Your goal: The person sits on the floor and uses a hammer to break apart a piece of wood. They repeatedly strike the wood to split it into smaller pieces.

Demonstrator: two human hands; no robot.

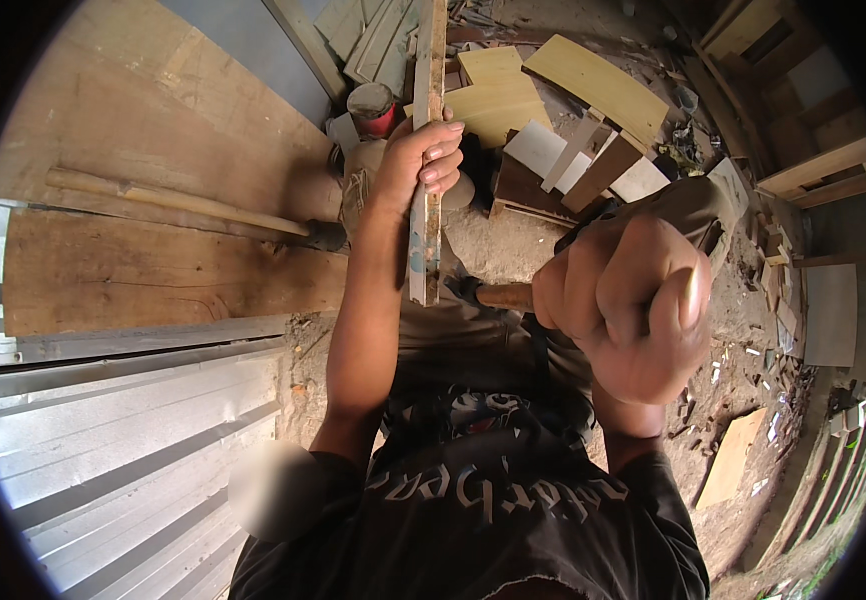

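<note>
Left hand (421, 160) wrapped around a long, narrow, pale-faced wooden strip (426, 235), fingers curled over its right-hand edge, thumb higher up; the strip runs from the top edge of the view down to above the wearer's lap. Right hand (638, 305), to the right of the strip, clenched in a fist around a brown, rounded wooden handle (506, 297). Handle points toward the strip's lower end; the dark head (465, 288) lies just beside that end, perhaps a hammer's, though too shadowed to be sure, and contact cannot be told. Left of the strip, near: a red, round, grey-topped can (373, 112). Farther left of it: a long, tan wooden pole (183, 205) along broad, brown wooden boards (173, 275). Below-left of the strip: ribbed, silver metal sheeting (153, 410). Right of the strip's upper half: flat, pale-yellow boards (598, 88), then a white, flat panel (536, 150) among brown pieces. Well right of the strip and lower: a tan, flat offcut (732, 458) on bare, brown dirt ground (688, 430).
</note>
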